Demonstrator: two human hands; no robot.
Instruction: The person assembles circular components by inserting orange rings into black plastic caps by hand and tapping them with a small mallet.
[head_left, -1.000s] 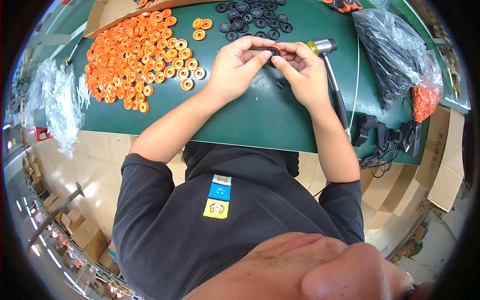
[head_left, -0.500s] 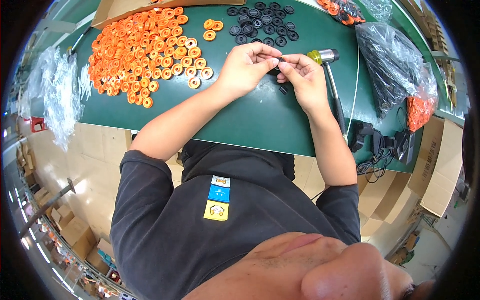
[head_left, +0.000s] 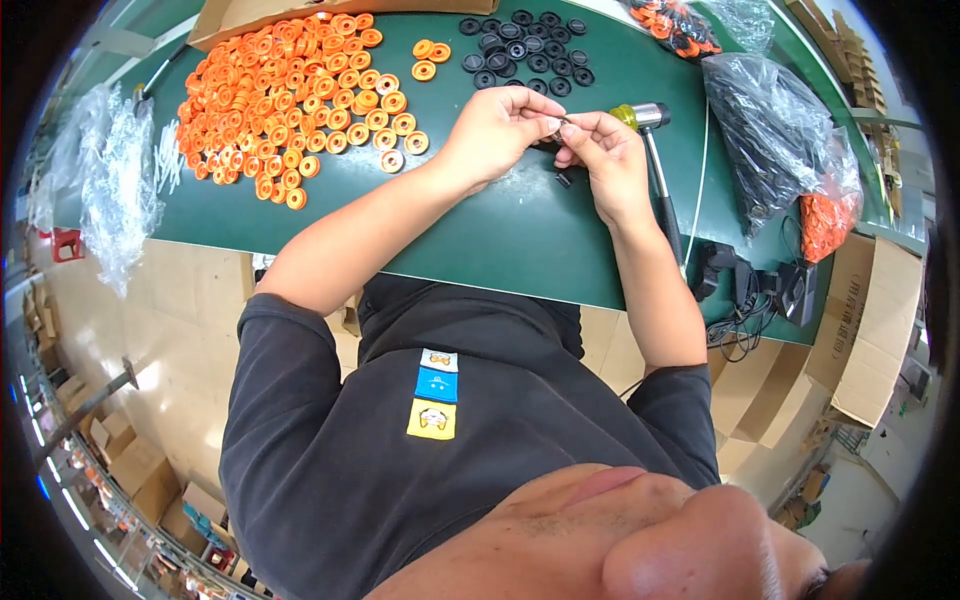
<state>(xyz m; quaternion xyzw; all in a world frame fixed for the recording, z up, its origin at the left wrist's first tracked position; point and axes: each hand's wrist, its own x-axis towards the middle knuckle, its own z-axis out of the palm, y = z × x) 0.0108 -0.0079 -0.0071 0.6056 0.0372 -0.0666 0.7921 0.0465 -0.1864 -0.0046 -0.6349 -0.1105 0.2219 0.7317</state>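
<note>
My left hand (head_left: 500, 132) and my right hand (head_left: 608, 165) meet above the green table, both closed in a pinch on a small black disc (head_left: 558, 124). Fingertips cover much of the disc. A small black piece (head_left: 564, 180) lies on the table just below them. Beyond my hands is a group of black round caps (head_left: 526, 48). To the left spreads a big heap of orange wheels (head_left: 290, 110), and a few loose orange wheels (head_left: 424, 70) sit between the two groups. A mallet (head_left: 652, 115) with a yellow-green and metal head lies beside my right hand.
Clear plastic bags of black parts (head_left: 765, 135) and orange parts (head_left: 830, 220) rest at the right. Black straps and cables (head_left: 760, 290) lie near the table's right corner, beside a cardboard box (head_left: 865, 330). Crumpled plastic film (head_left: 115, 190) hangs at the left edge.
Both hands keep their pinch at nearly the same place. The black disc now shows less of its face between the fingertips. The whole view has shifted slightly.
</note>
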